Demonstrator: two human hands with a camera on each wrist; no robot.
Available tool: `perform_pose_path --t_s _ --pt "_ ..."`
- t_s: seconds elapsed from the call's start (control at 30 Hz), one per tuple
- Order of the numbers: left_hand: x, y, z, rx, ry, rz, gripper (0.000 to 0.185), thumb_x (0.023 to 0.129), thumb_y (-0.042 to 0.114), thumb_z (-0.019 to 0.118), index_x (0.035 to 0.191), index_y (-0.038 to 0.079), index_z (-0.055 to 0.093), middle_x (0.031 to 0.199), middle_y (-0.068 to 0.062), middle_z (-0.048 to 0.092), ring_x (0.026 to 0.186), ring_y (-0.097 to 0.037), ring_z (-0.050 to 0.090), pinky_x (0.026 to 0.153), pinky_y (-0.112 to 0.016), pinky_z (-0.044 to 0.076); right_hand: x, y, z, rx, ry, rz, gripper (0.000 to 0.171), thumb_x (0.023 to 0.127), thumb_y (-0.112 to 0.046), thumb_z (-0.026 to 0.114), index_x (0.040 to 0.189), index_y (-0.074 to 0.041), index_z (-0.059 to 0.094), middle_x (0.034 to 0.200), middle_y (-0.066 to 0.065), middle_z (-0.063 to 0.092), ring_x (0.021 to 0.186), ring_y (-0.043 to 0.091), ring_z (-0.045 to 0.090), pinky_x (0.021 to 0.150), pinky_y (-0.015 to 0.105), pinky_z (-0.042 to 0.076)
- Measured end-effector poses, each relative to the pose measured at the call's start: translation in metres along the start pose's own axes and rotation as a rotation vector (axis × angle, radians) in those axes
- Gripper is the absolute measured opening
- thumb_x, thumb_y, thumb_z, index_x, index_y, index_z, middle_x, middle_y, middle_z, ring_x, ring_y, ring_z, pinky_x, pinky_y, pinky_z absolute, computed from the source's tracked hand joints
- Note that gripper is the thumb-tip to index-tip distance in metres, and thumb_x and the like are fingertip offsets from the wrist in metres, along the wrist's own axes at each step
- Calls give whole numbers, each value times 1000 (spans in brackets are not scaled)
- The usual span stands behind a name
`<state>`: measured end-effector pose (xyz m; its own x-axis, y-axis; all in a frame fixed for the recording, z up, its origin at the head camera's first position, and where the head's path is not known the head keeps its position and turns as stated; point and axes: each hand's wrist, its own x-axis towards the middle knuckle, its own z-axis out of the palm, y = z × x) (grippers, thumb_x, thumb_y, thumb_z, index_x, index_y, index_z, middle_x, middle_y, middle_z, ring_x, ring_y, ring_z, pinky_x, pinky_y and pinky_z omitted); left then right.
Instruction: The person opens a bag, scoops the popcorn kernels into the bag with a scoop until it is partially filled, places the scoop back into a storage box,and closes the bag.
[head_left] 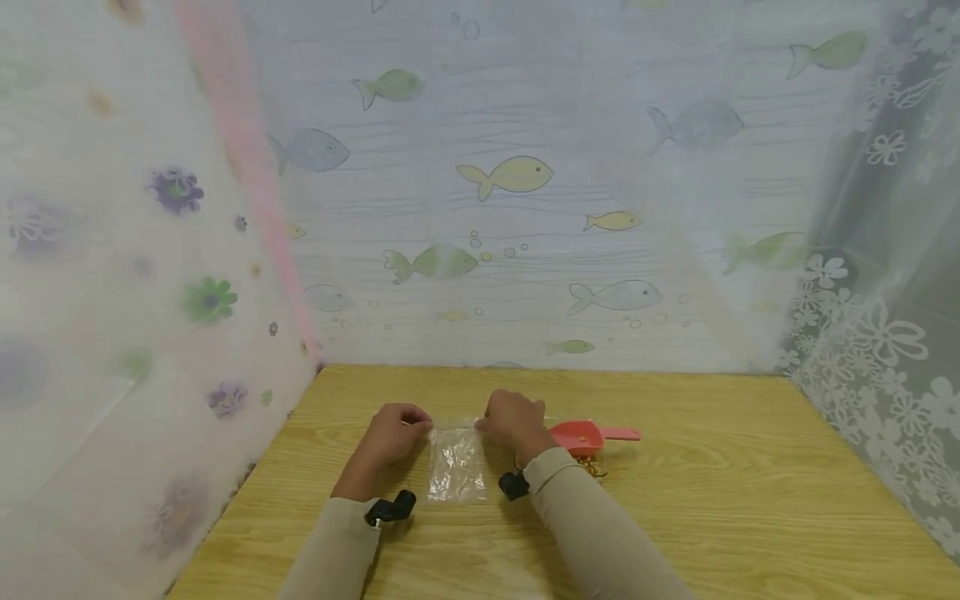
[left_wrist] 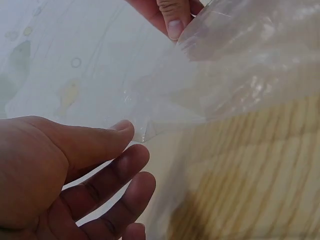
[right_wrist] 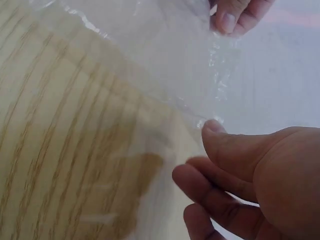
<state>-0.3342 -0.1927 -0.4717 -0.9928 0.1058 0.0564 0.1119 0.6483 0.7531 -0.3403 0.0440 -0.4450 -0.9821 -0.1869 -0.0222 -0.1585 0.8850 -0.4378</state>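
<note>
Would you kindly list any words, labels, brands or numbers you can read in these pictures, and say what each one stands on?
None can be read: the clear plastic bag pinched by the left hand and right hand is unprinted.
The red scoop, wooden table and fish-patterned sheet carry no lettering.

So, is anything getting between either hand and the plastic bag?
Nothing visible. The left hand and right hand each pinch a top corner of the clear plastic bag; the red scoop lies off to the right.

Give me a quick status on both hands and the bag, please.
Left hand and right hand each pinch a top corner of the clear plastic bag. Bag on table. Pink scoop beside right wrist.
</note>
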Motion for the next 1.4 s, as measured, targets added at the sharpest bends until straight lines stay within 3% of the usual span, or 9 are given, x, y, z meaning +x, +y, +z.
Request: perform_pose_path --t_s 0.17,0.4,0.47,0.6,0.8,0.9,1.0,1.13,1.4 --pt "1 2 -7 -40 3 17 9 100 17 71 100 11 77 100 -4 72 85 -18 65 71 -33 54 -2 -1 -9 76 19 -3 19 96 -33 76 82 -22 84 83 -8 77 75 15 64 107 75 34" --pt "-3 13 -18 -86 -16 43 13 101 17 69 104 6 76 96 -6 72 85 -19 68 71 -33 56 -7 2 -18 124 61 -39 25 100 -35 70 82 -23 82 58 -4 62 62 16 56 109 73 33" --pt "-6 19 -21 -100 -26 61 16 102 17 68 107 4 75 97 -7 72 85 -19 69 74 -36 57 -11 2 -23 147 70 -54 23 101 -35 69 86 -22 82 58 -5 60 62 15 55 110 73 32" --pt "-9 28 -26 -116 -33 82 18 103 17 67 110 2 74 98 -7 71 82 -18 68 77 -44 58 -19 0 -33 182 97 -73 18 102 -34 69 93 -24 81 70 -10 65 68 14 58 110 71 33" --pt "-15 39 -30 -114 -26 93 12 103 17 67 106 8 73 99 -9 69 79 -19 63 73 -40 57 -30 -1 -44 230 121 -100 13 102 -33 69 100 -25 79 87 -12 71 79 12 63 110 70 34" --pt "-18 46 -33 -113 -30 97 12 103 17 67 108 8 73 101 -12 69 79 -20 64 75 -42 58 -38 0 -48 280 118 -146 13 102 -30 68 101 -22 79 91 -9 72 82 12 64 104 61 46" --pt "-22 53 -36 -112 -35 107 12 103 19 66 108 9 73 101 -14 69 80 -23 65 76 -45 58 -47 3 -52 347 107 -180 13 102 -27 68 101 -19 78 93 -6 72 82 12 64 85 45 56" --pt "-27 65 -38 -118 -37 115 11 104 21 66 107 13 72 99 -13 68 81 -27 66 76 -47 59 -60 9 -55 428 105 -190 13 103 -28 68 100 -19 77 92 -3 70 78 13 61 72 33 54" --pt "-41 91 -32 -152 -25 142 9 104 22 66 105 15 71 96 -11 69 77 -22 69 64 -36 53 -84 20 -62 508 118 -198 10 99 -26 72 96 -18 77 89 -4 70 77 16 61 68 34 52"
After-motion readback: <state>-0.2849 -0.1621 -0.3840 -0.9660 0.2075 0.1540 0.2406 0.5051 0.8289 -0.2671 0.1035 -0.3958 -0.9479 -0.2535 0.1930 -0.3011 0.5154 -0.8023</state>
